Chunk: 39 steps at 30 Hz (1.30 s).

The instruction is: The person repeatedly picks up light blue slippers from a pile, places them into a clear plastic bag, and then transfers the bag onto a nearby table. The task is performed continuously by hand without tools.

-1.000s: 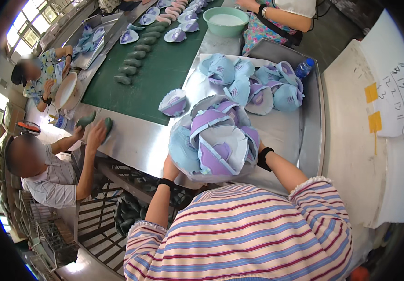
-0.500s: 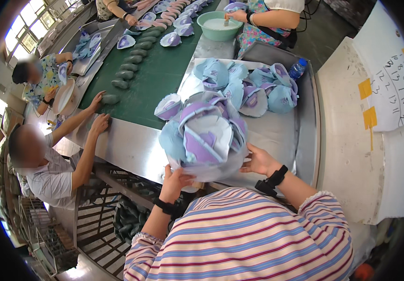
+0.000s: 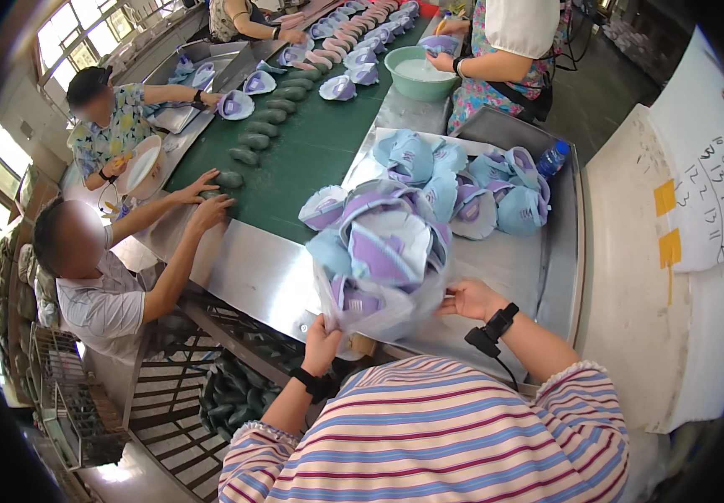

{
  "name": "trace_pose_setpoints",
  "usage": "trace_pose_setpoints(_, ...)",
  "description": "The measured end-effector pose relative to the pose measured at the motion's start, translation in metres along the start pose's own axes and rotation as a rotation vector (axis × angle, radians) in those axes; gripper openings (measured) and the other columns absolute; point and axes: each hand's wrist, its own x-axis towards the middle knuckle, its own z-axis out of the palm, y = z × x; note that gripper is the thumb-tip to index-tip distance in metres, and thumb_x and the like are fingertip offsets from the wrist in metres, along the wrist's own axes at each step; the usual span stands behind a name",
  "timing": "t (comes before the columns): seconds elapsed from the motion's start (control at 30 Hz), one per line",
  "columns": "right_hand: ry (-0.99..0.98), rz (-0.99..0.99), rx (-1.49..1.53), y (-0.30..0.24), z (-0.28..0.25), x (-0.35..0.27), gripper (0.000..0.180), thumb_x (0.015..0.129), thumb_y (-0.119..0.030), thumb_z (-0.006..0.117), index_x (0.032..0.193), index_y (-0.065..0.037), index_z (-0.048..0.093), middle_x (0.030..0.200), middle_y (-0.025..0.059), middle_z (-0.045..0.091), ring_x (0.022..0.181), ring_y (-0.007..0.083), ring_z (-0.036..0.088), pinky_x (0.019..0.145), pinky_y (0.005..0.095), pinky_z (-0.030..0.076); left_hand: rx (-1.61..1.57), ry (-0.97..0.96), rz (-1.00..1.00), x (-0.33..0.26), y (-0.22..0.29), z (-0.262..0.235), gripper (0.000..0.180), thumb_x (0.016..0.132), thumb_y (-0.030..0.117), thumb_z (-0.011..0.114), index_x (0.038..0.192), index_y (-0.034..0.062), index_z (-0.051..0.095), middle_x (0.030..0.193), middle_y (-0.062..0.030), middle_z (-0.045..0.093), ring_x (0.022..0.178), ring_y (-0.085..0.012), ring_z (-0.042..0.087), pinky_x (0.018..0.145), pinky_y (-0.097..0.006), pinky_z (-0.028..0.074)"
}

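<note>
Both hands grip a clear bag of purple and blue shoe uppers (image 3: 383, 260) at frame centre: left hand (image 3: 321, 339) pinches its bottom, right hand (image 3: 469, 298) its side, above the steel desk (image 3: 253, 272).

1. The left hand (image 3: 321, 337) is raised at about 7 o'clock from the frame's centre, fingers curled shut in a grip, its forearm rising from the lower edge with a dark band at the wrist.
2. The right hand (image 3: 469, 298) lies at about 4 o'clock, fingers pinched together, palm turned leftward.
3. The right wrist carries a black strap; its forearm runs toward 5 o'clock into a striped sleeve.
</note>
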Motion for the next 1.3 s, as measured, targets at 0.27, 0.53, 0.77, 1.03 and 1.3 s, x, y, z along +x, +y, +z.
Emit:
trace_pose_setpoints(0.27, 0.262, 0.038, -0.881, -0.016, 0.021, -0.025, 0.041, 0.086, -0.011, 0.058, 0.124, -0.001, 0.045, 0.104, 0.0144, 0.061, 0.09, 0.0244, 0.064, 0.08, 0.0383, 0.053, 0.325, -0.081, 0.124, 0.015, 0.033, -0.023, 0.064, 0.068, 0.005, 0.064, 0.126, -0.0019, 0.04, 0.129, -0.0249, 0.044, 0.125, -0.0352, 0.04, 0.101, -0.04, 0.035)
trace_pose_setpoints(0.53, 0.126, -0.728, -1.298, -0.076, 0.114, -0.04, 0.035, 0.085, -0.014, 0.056, 0.118, -0.002, 0.052, 0.105, 0.0111, 0.062, 0.094, 0.0198, 0.062, 0.075, 0.032, 0.05, 0.948, -0.226, 0.89, 0.034, 0.188, 0.012, 0.074, 0.062, 0.017, 0.076, 0.126, 0.0052, 0.042, 0.137, -0.0153, 0.04, 0.13, -0.0379, 0.033, 0.1, -0.044, 0.035)
trace_pose_setpoints(0.77, 0.223, -0.678, -1.603, -0.087, 0.151, -0.053, 0.039, 0.08, -0.013, 0.059, 0.117, -0.001, 0.054, 0.112, 0.0141, 0.059, 0.104, 0.0259, 0.059, 0.085, 0.0332, 0.048, -0.498, -0.353, 0.205, 0.074, 0.173, -0.024, 0.051, 0.081, 0.014, 0.061, 0.127, -0.0006, 0.043, 0.119, -0.0145, 0.056, 0.106, -0.0307, 0.058, 0.09, -0.041, 0.047)
trace_pose_setpoints(1.03, 0.262, -0.71, -2.068, -0.114, 0.167, 0.035, 0.047, 0.077, -0.017, 0.061, 0.119, -0.002, 0.05, 0.113, 0.0187, 0.058, 0.107, 0.033, 0.056, 0.089, 0.0386, 0.046, -1.324, -0.234, 0.008, 0.077, 0.128, -0.038, 0.053, 0.081, 0.025, 0.053, 0.128, 0.0031, 0.043, 0.126, -0.0119, 0.053, 0.116, -0.0311, 0.05, 0.102, -0.047, 0.037)
trace_pose_setpoints(1.3, 0.383, -0.62, -1.605, -0.114, 0.105, 0.129, 0.037, 0.076, -0.002, 0.05, 0.113, -0.003, 0.05, 0.104, 0.0204, 0.061, 0.102, 0.0378, 0.057, 0.086, 0.04, 0.045, -1.446, 0.024, -0.133, 0.063, 0.127, -0.034, 0.046, 0.09, 0.033, 0.045, 0.127, 0.0057, 0.045, 0.128, -0.0117, 0.051, 0.119, -0.0318, 0.047, 0.102, -0.052, 0.035)
